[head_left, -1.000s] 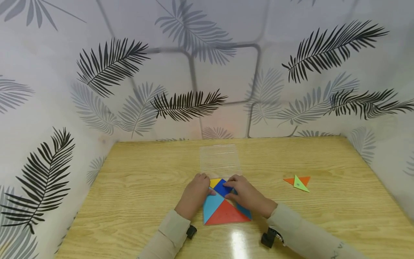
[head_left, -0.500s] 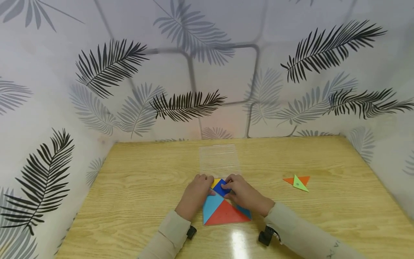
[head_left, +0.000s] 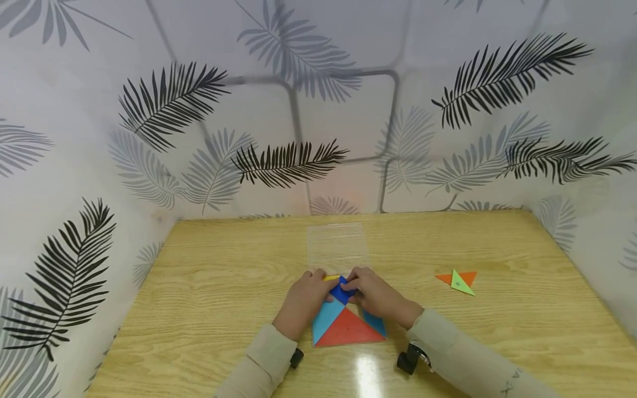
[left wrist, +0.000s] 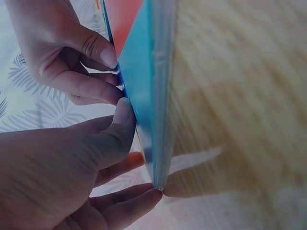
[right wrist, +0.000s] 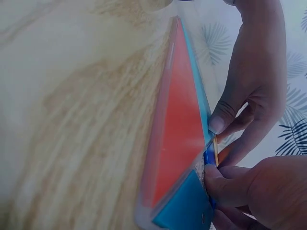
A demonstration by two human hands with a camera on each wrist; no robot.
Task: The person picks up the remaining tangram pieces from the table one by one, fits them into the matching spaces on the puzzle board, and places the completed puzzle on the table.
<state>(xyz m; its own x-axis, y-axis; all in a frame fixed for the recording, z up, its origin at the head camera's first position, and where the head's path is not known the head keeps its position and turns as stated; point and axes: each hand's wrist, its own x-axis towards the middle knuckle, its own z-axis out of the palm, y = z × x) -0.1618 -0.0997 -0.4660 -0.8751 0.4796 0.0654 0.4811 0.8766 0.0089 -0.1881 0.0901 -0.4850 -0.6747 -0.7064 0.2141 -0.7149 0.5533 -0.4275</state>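
Note:
A clear plastic tangram case [head_left: 312, 331] lies with its lid open, holding a red triangle [head_left: 350, 329], a light blue triangle [head_left: 324, 319] and a darker blue piece [head_left: 374, 323] at the right. At the far end, a blue tangram square [head_left: 339, 296] is pinched between the thumb and finger of my right hand [head_left: 380, 296]; it looks slightly tilted. My left hand [head_left: 302, 298] grips the case's far left corner, its thumb near the blue square and its fingers curled over the edge. Most of a yellow piece [head_left: 332, 277] is hidden under those fingers.
The transparent lid [head_left: 338, 243] lies flat behind the case. Off to the right on the wooden table [head_left: 224, 265], a green triangle [head_left: 462, 282] overlaps an orange piece [head_left: 469, 277]. A leaf-patterned curtain [head_left: 348, 127] stands behind the table.
My left hand has shifted slightly right, covering more of the yellow piece. The blue square has turned or tilted a little in my right hand's pinch.

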